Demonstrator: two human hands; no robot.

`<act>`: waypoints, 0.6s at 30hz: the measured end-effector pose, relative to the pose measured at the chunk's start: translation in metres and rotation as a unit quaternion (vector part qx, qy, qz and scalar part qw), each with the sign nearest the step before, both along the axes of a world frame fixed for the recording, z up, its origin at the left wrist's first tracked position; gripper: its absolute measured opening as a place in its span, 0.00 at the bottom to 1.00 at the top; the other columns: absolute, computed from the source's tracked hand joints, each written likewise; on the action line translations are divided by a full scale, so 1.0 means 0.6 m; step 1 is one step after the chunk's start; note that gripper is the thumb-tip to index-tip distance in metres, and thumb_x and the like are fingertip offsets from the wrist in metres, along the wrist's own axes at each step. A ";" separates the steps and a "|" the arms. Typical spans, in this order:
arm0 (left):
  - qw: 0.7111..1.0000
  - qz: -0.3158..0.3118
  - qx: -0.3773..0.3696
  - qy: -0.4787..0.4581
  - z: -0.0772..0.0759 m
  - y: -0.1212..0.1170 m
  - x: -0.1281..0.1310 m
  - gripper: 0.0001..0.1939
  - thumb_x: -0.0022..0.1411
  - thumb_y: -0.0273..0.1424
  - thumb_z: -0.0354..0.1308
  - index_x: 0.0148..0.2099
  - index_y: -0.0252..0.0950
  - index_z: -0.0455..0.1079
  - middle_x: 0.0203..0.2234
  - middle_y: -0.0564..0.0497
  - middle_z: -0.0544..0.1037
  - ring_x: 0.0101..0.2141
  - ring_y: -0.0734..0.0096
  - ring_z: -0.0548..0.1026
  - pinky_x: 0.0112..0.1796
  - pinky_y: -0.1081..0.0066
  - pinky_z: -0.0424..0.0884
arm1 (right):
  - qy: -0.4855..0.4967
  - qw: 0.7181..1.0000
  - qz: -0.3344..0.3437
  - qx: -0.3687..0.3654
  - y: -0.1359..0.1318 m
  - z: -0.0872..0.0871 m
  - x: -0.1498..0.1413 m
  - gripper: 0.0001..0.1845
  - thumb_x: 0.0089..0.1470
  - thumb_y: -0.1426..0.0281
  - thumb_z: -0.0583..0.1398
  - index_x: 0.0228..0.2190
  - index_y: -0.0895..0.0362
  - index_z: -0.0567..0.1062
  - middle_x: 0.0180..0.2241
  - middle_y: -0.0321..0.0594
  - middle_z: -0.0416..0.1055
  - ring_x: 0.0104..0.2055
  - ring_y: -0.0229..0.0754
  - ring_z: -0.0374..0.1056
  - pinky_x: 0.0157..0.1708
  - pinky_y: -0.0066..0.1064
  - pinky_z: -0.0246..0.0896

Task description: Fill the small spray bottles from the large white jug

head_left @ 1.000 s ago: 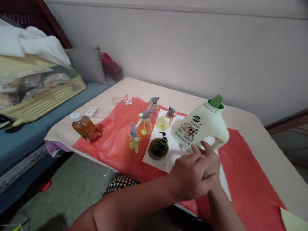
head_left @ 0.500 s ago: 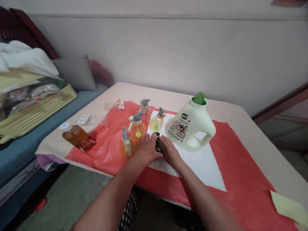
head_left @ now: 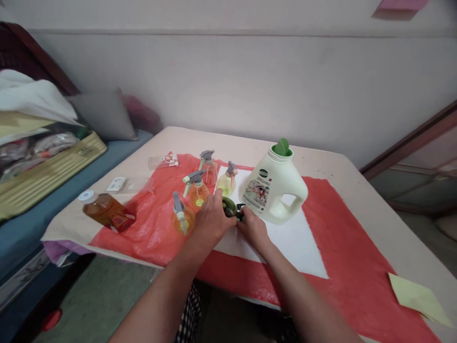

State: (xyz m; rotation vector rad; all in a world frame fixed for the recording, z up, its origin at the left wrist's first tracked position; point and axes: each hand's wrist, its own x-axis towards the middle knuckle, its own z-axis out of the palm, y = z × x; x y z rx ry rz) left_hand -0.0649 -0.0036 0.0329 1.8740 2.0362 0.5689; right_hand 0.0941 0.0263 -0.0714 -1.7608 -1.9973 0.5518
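Note:
My left hand (head_left: 211,218) is wrapped round a small dark green bottle (head_left: 229,206) that lies tilted toward the right. My right hand (head_left: 254,227) has its fingers closed on the bottle's black top (head_left: 240,207). Both hands are over a white sheet (head_left: 296,250). Just beyond them is a spray bottle with pale yellow liquid (head_left: 225,185). To the left are two spray bottles with orange liquid, a nearer one (head_left: 183,220) and a farther one (head_left: 199,194), and a pinkish spray bottle (head_left: 210,174). A large pale green jug (head_left: 276,188) rises behind my right hand, a green piece in its mouth.
A red plastic sheet (head_left: 143,233) covers much of the table (head_left: 321,164). An amber bottle (head_left: 107,210) leans near the left edge. Clear packaging (head_left: 162,162) lies at the back left, and a folded yellow cloth or paper (head_left: 416,296) at the right edge.
The green bottle has tipped over, its black top now toward my right hand. My right fingers have closed on that top. The view has shifted slightly.

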 end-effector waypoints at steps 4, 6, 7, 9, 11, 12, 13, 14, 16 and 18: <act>0.998 0.031 0.049 -0.020 0.001 0.001 0.002 0.35 0.54 0.36 0.65 0.63 0.39 0.60 0.54 0.41 0.72 0.51 0.51 0.75 0.42 0.61 0.73 | 0.033 0.999 -0.021 0.004 -0.006 0.013 -0.015 0.09 0.49 0.72 0.60 0.35 0.53 0.66 0.33 0.38 0.72 0.31 0.41 0.65 0.29 0.31 0.46; 0.998 0.031 0.049 -0.028 0.005 0.000 0.003 0.37 0.54 0.37 0.65 0.64 0.38 0.59 0.55 0.40 0.71 0.51 0.51 0.75 0.43 0.61 0.73 | 0.059 0.998 -0.022 0.012 -0.008 0.030 -0.006 0.11 0.46 0.73 0.60 0.34 0.52 0.65 0.31 0.36 0.70 0.30 0.40 0.65 0.29 0.31 0.50; 0.998 0.027 0.040 -0.032 0.007 0.000 0.004 0.37 0.54 0.36 0.65 0.64 0.38 0.59 0.55 0.40 0.71 0.52 0.51 0.75 0.44 0.60 0.73 | 0.070 0.997 -0.020 0.015 -0.009 0.041 0.002 0.12 0.46 0.73 0.60 0.33 0.52 0.64 0.31 0.34 0.69 0.30 0.40 0.65 0.30 0.31 0.52; 0.999 0.010 0.008 -0.046 0.009 -0.003 0.010 0.38 0.54 0.35 0.65 0.65 0.38 0.58 0.55 0.40 0.72 0.53 0.51 0.74 0.46 0.60 0.72 | 0.120 0.992 -0.022 0.031 -0.016 0.068 0.023 0.12 0.49 0.70 0.60 0.35 0.51 0.63 0.29 0.31 0.67 0.29 0.38 0.65 0.30 0.30 0.57; 0.997 -0.021 -0.027 -0.068 0.006 -0.005 0.022 0.40 0.53 0.33 0.65 0.66 0.38 0.56 0.55 0.41 0.73 0.54 0.51 0.74 0.48 0.60 0.71 | 0.229 0.969 -0.047 0.083 -0.026 0.095 0.042 0.14 0.51 0.65 0.62 0.39 0.51 0.63 0.28 0.30 0.65 0.27 0.37 0.64 0.29 0.30 0.60; 0.995 -0.040 -0.042 -0.081 0.002 -0.006 0.030 0.41 0.52 0.32 0.65 0.67 0.39 0.55 0.56 0.41 0.73 0.54 0.51 0.74 0.50 0.60 0.71 | 0.295 0.944 -0.065 0.129 -0.032 0.108 0.050 0.18 0.51 0.63 0.64 0.41 0.51 0.64 0.30 0.30 0.66 0.27 0.36 0.63 0.28 0.30 0.61; 0.992 -0.060 -0.054 -0.093 -0.005 -0.007 0.039 0.43 0.51 0.31 0.65 0.67 0.39 0.55 0.56 0.41 0.73 0.54 0.51 0.74 0.51 0.60 0.71 | 0.352 0.915 -0.081 0.180 -0.038 0.118 0.057 0.23 0.49 0.62 0.66 0.43 0.51 0.64 0.33 0.31 0.67 0.28 0.35 0.63 0.29 0.30 0.63; 0.990 -0.080 -0.061 -0.103 -0.014 -0.008 0.049 0.44 0.49 0.31 0.65 0.68 0.39 0.54 0.56 0.41 0.73 0.54 0.51 0.74 0.51 0.60 0.70 | 0.391 0.887 -0.093 0.225 -0.045 0.127 0.061 0.27 0.48 0.61 0.68 0.46 0.50 0.64 0.37 0.33 0.68 0.30 0.35 0.64 0.31 0.30 0.64; 0.984 -0.117 -0.066 -0.115 -0.035 -0.007 0.070 0.46 0.48 0.31 0.66 0.68 0.38 0.53 0.56 0.42 0.73 0.55 0.52 0.73 0.53 0.60 0.70 | 0.400 0.864 -0.102 0.289 -0.056 0.139 0.068 0.30 0.48 0.63 0.69 0.50 0.50 0.66 0.43 0.38 0.69 0.36 0.37 0.68 0.36 0.33 0.68; 0.981 -0.140 -0.053 -0.125 -0.057 -0.006 0.086 0.46 0.48 0.30 0.66 0.68 0.38 0.53 0.55 0.42 0.73 0.55 0.53 0.73 0.56 0.60 0.68 | 0.349 0.870 -0.105 0.333 -0.065 0.144 0.072 0.26 0.51 0.64 0.68 0.51 0.51 0.69 0.46 0.41 0.69 0.43 0.41 0.70 0.42 0.37 0.70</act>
